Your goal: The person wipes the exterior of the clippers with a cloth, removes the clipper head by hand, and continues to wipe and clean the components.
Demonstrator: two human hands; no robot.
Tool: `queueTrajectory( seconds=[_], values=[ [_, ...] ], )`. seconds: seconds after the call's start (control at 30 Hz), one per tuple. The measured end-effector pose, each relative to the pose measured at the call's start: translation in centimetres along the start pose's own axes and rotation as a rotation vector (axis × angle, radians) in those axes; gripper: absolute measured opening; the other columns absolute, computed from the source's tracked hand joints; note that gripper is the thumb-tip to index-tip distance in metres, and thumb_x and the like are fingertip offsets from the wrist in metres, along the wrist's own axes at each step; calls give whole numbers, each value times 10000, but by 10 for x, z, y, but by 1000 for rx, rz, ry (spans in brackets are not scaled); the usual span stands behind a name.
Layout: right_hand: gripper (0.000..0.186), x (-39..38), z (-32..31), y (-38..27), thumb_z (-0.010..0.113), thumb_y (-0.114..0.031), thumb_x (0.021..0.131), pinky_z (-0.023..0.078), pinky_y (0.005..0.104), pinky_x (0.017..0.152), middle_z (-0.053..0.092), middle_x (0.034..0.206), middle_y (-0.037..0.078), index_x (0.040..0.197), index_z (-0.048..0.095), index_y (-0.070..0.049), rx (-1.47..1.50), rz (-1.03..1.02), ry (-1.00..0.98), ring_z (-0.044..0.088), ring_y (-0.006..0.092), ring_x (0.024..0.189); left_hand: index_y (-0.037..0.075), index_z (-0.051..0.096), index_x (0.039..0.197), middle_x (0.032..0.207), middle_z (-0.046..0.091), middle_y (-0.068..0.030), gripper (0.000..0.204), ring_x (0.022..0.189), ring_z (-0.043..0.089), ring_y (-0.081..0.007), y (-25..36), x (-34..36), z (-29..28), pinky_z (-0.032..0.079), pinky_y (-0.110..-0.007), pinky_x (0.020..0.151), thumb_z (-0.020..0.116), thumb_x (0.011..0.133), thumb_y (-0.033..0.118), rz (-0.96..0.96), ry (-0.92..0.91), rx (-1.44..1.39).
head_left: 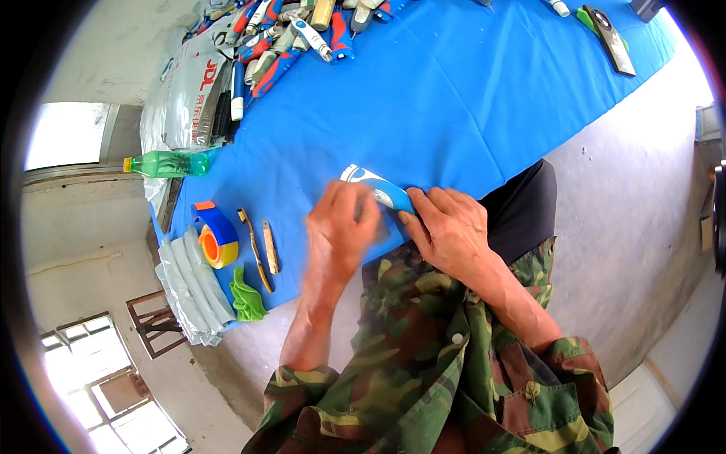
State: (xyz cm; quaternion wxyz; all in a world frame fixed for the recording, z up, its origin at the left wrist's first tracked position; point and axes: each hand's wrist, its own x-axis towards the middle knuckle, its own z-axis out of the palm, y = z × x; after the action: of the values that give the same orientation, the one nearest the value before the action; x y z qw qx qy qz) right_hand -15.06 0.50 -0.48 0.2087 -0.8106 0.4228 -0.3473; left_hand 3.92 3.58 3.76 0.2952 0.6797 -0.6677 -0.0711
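Note:
A blue and white electric toothbrush handle (pixel 387 194) lies slantwise over the near edge of the blue-covered table. My right hand (pixel 452 227) is closed round its lower right end, with the thumb along the near side. Close against the handle's left side is my left hand (pixel 342 223), its fingers curled and a little blurred by motion. What those fingers hold, if anything, is hidden. To the left lie a toothbrush (pixel 255 250) with a dark and yellow handle, a thin wooden-coloured stick-like tool (pixel 270 247) and a crumpled green cloth (pixel 246 296).
A blue and yellow tape roll (pixel 219 240) sits near folded grey plastic bags (pixel 195 284). Behind them lies a green bottle (pixel 172 163) beside a grey plastic mailer (pixel 193 98). Several similar handles (pixel 276 72) are heaped at the far left. A black and green tool (pixel 609 41) lies far right.

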Motion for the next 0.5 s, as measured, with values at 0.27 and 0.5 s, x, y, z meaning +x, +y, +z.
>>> queueTrajectory(
  seconds=[0.27,0.5],
  values=[
    [240,1,0,-1,769,-255,959,522,422,657,658,815,76,1075,733,-48,-10,12,-4,676,294,742,16,732,995,929,710,-133,72,778,702,-305,-18,3,-3,546,-403,669,760,929,15,-67,68,75],
    [272,0,1,-5,764,-240,977,526,432,642,678,826,92,1141,745,-24,4,32,-5,682,307,735,31,737,998,926,716,-131,85,738,696,-282,-31,-7,-16,542,-381,636,775,926,7,-153,121,-38]
  ],
)
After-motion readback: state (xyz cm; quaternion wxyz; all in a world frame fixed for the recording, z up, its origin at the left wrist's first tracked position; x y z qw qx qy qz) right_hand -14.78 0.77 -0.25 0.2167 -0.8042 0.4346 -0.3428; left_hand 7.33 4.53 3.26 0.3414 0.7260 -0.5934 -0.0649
